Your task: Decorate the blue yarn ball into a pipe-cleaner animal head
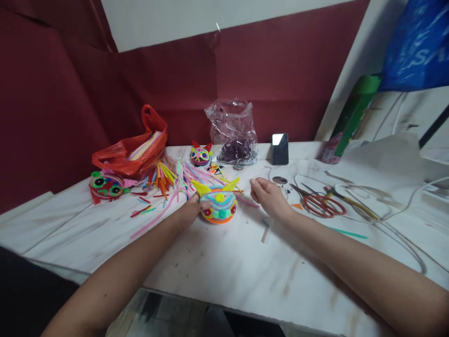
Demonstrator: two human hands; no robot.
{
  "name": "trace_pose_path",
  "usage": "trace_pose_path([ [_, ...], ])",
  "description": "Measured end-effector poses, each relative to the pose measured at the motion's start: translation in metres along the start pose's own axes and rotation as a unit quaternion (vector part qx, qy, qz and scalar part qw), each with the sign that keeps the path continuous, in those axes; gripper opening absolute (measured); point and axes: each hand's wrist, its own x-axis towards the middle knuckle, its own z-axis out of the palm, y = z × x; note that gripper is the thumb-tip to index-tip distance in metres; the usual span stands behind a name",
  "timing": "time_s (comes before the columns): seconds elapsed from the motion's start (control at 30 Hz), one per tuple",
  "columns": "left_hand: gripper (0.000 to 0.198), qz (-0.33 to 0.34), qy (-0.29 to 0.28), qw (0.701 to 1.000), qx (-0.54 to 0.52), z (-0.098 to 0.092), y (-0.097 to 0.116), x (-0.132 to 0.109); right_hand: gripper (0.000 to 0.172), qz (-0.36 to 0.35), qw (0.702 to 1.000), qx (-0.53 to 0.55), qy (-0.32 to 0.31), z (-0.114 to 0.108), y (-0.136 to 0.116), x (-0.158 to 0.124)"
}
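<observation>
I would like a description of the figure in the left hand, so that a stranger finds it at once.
On the marble-patterned table, look in front of the clear plastic bag. There the left hand holds a round, striped figure. It has pointed yellow horns, unlike the red-horned figure behind and the green-eared figure further left.

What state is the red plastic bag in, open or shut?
Open: the red plastic bag has a gaping mouth, with pale strips showing inside it.

Craft workspace: scissors (325,206), colourful pipe cleaners (163,179) strewn across marbled table (224,262).
</observation>
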Motion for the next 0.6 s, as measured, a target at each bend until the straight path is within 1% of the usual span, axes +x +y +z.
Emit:
trace_pose_path([
  [0.1,0.046,-0.005,0.007,1.000,-0.011,-0.003,-0.002,0.001,0.015,0.006,0.999,0.044,0.017,0.003,0.002,0.000],
  [0.23,0.037,0.004,-0.005,1.000,-0.029,-0.006,-0.006,0.005,0.011,0.043,0.999,0.018,0.014,0.004,0.001,-0.001],
  [0.33,0.036,0.007,-0.013,0.999,-0.040,-0.008,-0.009,0.007,0.010,0.053,0.998,0.013,0.001,0.005,0.001,-0.002],
  [0.43,0.037,0.006,-0.022,0.999,-0.045,-0.008,-0.009,0.007,0.012,0.046,0.999,0.013,-0.015,0.009,0.006,-0.003],
  [0.5,0.037,0.009,-0.023,0.999,-0.042,-0.007,-0.007,0.007,0.016,0.024,0.999,0.018,-0.035,0.011,0.012,-0.004],
  [0.53,0.037,0.012,-0.023,0.999,-0.039,-0.006,-0.006,0.006,0.021,0.010,0.998,0.023,-0.051,0.012,0.015,-0.004],
  [0.6,0.041,0.019,-0.030,0.999,-0.039,-0.002,-0.004,0.005,0.041,-0.013,0.995,0.030,-0.090,0.014,0.020,-0.005],
])
